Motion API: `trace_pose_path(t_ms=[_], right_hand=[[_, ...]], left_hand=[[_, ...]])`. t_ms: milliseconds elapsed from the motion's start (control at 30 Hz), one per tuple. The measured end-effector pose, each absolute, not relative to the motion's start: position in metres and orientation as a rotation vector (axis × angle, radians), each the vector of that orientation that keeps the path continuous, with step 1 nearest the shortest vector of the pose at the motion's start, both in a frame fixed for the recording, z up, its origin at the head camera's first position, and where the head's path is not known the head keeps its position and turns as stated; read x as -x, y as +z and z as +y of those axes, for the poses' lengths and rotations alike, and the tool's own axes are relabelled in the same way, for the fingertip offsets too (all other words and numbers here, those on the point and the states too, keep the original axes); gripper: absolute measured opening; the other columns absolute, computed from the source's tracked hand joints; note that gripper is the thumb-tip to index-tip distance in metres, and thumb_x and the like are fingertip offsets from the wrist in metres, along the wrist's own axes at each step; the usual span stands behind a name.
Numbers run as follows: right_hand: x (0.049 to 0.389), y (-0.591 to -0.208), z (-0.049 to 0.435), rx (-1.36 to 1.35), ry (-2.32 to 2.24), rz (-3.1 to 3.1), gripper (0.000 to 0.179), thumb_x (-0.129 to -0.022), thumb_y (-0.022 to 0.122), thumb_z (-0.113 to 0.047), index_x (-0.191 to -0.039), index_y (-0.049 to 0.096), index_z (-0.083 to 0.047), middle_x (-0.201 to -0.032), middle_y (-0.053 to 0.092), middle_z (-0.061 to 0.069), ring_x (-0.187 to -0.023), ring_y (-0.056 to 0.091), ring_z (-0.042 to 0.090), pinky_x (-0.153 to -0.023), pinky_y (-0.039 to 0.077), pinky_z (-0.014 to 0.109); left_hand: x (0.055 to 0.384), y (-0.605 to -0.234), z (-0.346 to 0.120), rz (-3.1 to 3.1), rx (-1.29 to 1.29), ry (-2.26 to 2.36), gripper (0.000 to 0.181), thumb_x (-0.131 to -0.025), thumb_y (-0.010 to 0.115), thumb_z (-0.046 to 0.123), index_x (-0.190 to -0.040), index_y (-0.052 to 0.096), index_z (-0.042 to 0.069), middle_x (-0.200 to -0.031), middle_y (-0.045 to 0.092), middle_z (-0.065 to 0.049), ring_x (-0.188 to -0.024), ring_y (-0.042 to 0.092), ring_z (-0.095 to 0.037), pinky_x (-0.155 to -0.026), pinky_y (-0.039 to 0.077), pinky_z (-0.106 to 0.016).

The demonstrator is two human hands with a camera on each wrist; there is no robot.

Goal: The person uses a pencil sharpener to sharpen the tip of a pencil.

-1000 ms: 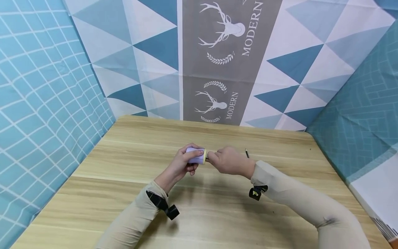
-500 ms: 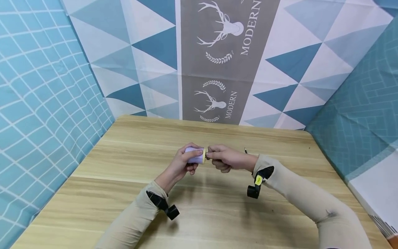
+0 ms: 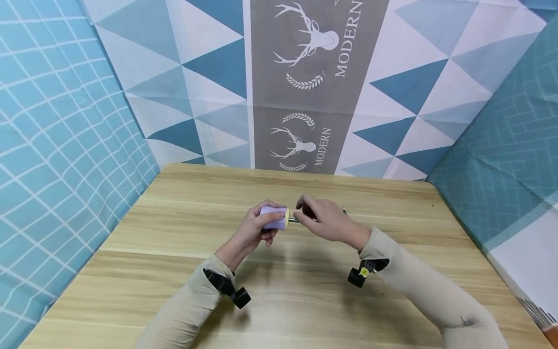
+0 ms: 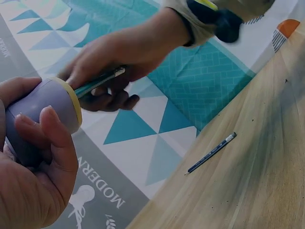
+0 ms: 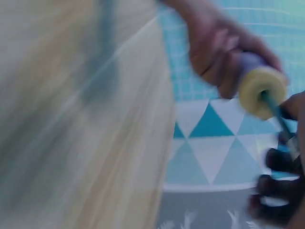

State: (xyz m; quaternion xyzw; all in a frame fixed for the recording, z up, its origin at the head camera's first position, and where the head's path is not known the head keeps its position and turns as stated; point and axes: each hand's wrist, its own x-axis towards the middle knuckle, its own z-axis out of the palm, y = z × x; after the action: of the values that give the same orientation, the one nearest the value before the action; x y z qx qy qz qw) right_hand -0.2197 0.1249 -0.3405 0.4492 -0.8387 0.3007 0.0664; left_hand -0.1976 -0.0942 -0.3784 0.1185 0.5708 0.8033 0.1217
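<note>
Two bare hands meet at the center of the head view over a wood-grain table [image 3: 174, 281]. The left hand [image 3: 253, 227] grips a lilac, barrel-shaped sharpener [image 3: 272, 219] on its side, a pale yellow ring circling the end that faces right. From the hole in that ring juts a slim green pencil [image 4: 99, 82] with a silvery end. The right hand [image 3: 329, 220] holds thumb and forefinger apart, fingers loosely bent about the pencil; whether they touch it cannot be told. Left-hand fingers cover part of the barrel. Right of center in the left wrist view lies a dark blue pencil [image 4: 209, 154] with a pale end, largely hidden behind the right wrist in the head view. Black cameras [image 3: 240, 297] hang from beige sleeves [image 3: 180, 305]. Across the top, cloth [image 3: 218, 85] shows blue triangles, deer heads and "MODERN."
</note>
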Motion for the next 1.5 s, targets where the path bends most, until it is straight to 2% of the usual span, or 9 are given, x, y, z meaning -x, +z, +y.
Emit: trace_pose_path(t_ms=[167, 333, 700, 767, 867, 1000, 1100, 1367, 1500], right_hand=[[0.225, -0.353, 0.127, -1.444, 0.263, -1.941, 0.033, -0.105, 0.043, -0.029, -0.099, 0.061, -0.002, -0.077, 0.058, 0.003, -0.059, 0.049, 0.013, -0.048, 0.046, 0.026], [0.23, -0.358, 0.12, -1.426, -0.158, -1.58, 0.028, -0.107, 0.039, -0.015, -0.091, 0.061, -0.007, -0.073, 0.056, 0.0, -0.06, 0.05, 0.013, -0.049, 0.044, 0.023], [0.228, -0.357, 0.114, -1.462, -0.21, -1.609, 0.034, -0.107, 0.026, -0.011, -0.081, 0.047, -0.008, -0.056, 0.037, -0.003, -0.044, 0.028, 0.009, -0.04, 0.025, 0.022], [0.226, -0.356, 0.113, -1.515, -0.113, -1.73, 0.034, -0.109, 0.025, -0.015, -0.082, 0.044, -0.007, -0.054, 0.034, -0.005, -0.045, 0.024, 0.007, -0.039, 0.022, 0.022], [0.222, -0.353, 0.112, -1.612, 0.151, -1.987, 0.023, -0.108, 0.04, -0.016, -0.086, 0.041, -0.007, -0.054, 0.033, -0.008, -0.045, 0.023, 0.003, -0.04, 0.022, 0.019], [0.219, -0.345, 0.111, -1.644, 0.639, -2.403, 0.017, -0.101, 0.055, -0.009, -0.09, 0.041, -0.008, -0.059, 0.039, -0.009, -0.047, 0.028, 0.0, -0.043, 0.028, 0.019], [0.218, -0.337, 0.11, -1.555, 1.053, -2.686, 0.013, -0.103, 0.051, -0.01, -0.091, 0.045, -0.009, -0.059, 0.039, -0.008, -0.047, 0.031, 0.003, -0.044, 0.03, 0.022], [0.23, -0.339, 0.115, -1.125, 2.681, -2.829, 0.021, -0.107, 0.034, -0.014, -0.087, 0.037, -0.008, -0.054, 0.023, -0.007, -0.042, 0.02, 0.004, -0.039, 0.016, 0.02], [0.23, -0.342, 0.117, -1.09, 2.811, -2.787, 0.022, -0.107, 0.032, -0.014, -0.086, 0.038, -0.008, -0.054, 0.024, -0.008, -0.042, 0.021, 0.004, -0.04, 0.017, 0.02]], left_hand=[[0.198, -0.377, -0.095, 1.656, -0.341, 2.332, 0.013, -0.09, 0.062, 0.011, -0.102, 0.064, 0.016, -0.061, 0.055, -0.003, -0.038, 0.039, -0.006, -0.035, 0.041, -0.021], [0.197, -0.376, -0.097, 1.651, -0.335, 2.33, 0.013, -0.09, 0.062, 0.012, -0.103, 0.064, 0.015, -0.059, 0.054, -0.003, -0.037, 0.038, -0.006, -0.035, 0.04, -0.021], [0.197, -0.379, -0.094, 1.601, -0.322, 2.361, 0.009, -0.09, 0.063, 0.013, -0.099, 0.063, 0.015, -0.059, 0.054, -0.003, -0.037, 0.039, -0.006, -0.034, 0.039, -0.021], [0.197, -0.38, -0.094, 1.592, -0.316, 2.367, 0.008, -0.09, 0.062, 0.012, -0.097, 0.063, 0.015, -0.059, 0.054, -0.003, -0.036, 0.039, -0.005, -0.034, 0.039, -0.02], [0.198, -0.381, -0.094, 1.585, -0.313, 2.368, 0.007, -0.091, 0.061, 0.013, -0.095, 0.064, 0.016, -0.059, 0.054, -0.003, -0.036, 0.039, -0.005, -0.034, 0.038, -0.02], [0.198, -0.381, -0.095, 1.585, -0.308, 2.359, 0.006, -0.092, 0.06, 0.013, -0.095, 0.064, 0.017, -0.061, 0.055, -0.003, -0.036, 0.039, -0.004, -0.035, 0.038, -0.02], [0.197, -0.381, -0.095, 1.591, -0.304, 2.357, 0.006, -0.092, 0.06, 0.014, -0.096, 0.064, 0.016, -0.063, 0.057, -0.003, -0.037, 0.038, -0.005, -0.035, 0.038, -0.02], [0.197, -0.379, -0.092, 1.641, -0.33, 2.371, 0.008, -0.088, 0.064, 0.011, -0.095, 0.065, 0.016, -0.061, 0.056, -0.004, -0.038, 0.041, -0.007, -0.034, 0.039, -0.021], [0.197, -0.381, -0.092, 1.648, -0.321, 2.363, 0.009, -0.088, 0.064, 0.011, -0.097, 0.064, 0.015, -0.059, 0.055, -0.003, -0.037, 0.041, -0.007, -0.034, 0.039, -0.021]])
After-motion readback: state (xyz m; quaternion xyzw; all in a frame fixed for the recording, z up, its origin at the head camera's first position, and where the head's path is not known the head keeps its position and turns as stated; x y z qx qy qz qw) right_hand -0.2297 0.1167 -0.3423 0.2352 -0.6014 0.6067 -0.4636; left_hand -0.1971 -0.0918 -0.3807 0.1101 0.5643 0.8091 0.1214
